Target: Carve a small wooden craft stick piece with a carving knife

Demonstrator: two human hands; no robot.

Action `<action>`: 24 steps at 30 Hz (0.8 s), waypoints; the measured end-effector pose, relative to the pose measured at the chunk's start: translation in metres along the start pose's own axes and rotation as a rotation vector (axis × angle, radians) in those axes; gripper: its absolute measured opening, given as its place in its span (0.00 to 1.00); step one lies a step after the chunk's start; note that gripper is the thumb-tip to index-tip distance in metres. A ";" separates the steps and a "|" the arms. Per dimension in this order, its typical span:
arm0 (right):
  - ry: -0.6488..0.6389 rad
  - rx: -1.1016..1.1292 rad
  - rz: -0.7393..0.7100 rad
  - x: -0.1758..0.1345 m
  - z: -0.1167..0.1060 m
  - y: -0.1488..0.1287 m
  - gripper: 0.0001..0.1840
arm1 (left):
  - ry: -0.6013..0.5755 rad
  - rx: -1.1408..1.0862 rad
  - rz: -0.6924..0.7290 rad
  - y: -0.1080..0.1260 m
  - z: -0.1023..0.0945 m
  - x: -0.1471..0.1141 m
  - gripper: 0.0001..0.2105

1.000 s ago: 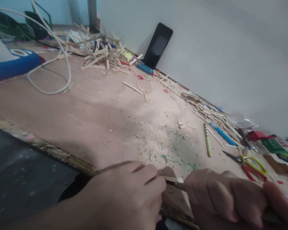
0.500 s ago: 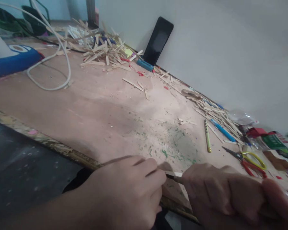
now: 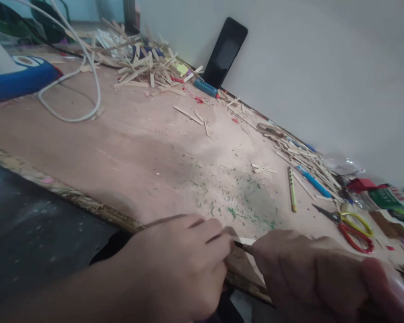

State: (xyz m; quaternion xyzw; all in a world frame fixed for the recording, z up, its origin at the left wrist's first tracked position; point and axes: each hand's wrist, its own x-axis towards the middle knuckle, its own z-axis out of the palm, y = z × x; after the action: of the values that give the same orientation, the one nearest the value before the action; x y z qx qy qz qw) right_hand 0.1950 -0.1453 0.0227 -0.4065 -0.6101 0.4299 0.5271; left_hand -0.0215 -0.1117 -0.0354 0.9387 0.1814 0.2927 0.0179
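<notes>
Left of the scissors (image 3: 336,218), a thin tool (image 3: 245,246) (dark toward its end) juts from the right hand (image 3: 309,269), closed around it, toward the left hand (image 3: 191,264), which is curled; what that holds, I cannot tell.

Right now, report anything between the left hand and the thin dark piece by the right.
Nothing visible stands between: the thin dark piece spans the gap from the right hand to the left hand, where its end is hidden.
</notes>
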 end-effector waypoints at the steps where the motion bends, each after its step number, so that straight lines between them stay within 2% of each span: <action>1: -0.008 0.010 0.043 0.003 0.000 -0.002 0.42 | -0.007 0.004 0.007 0.000 0.001 -0.001 0.17; 6: -0.044 0.096 0.147 0.013 -0.002 -0.007 0.39 | -0.018 0.041 0.011 0.001 0.003 -0.002 0.17; 10: -0.068 0.055 0.175 0.004 0.002 -0.005 0.46 | -0.051 0.010 0.025 0.000 0.001 -0.002 0.15; 16: 0.085 0.170 0.007 0.016 0.018 0.005 0.44 | 0.013 0.049 0.039 -0.004 0.002 0.000 0.15; 21: 0.112 0.128 0.104 0.007 0.019 0.004 0.48 | -0.027 0.018 0.018 -0.003 0.002 0.001 0.14; 24: 0.106 0.173 0.102 0.009 0.014 0.005 0.51 | 0.007 0.006 0.033 -0.002 0.000 0.001 0.13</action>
State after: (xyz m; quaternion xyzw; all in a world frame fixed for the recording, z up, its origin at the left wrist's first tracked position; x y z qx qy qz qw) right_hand 0.1805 -0.1364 0.0195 -0.4120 -0.5205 0.4852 0.5691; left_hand -0.0210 -0.1093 -0.0355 0.9406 0.1666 0.2955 0.0097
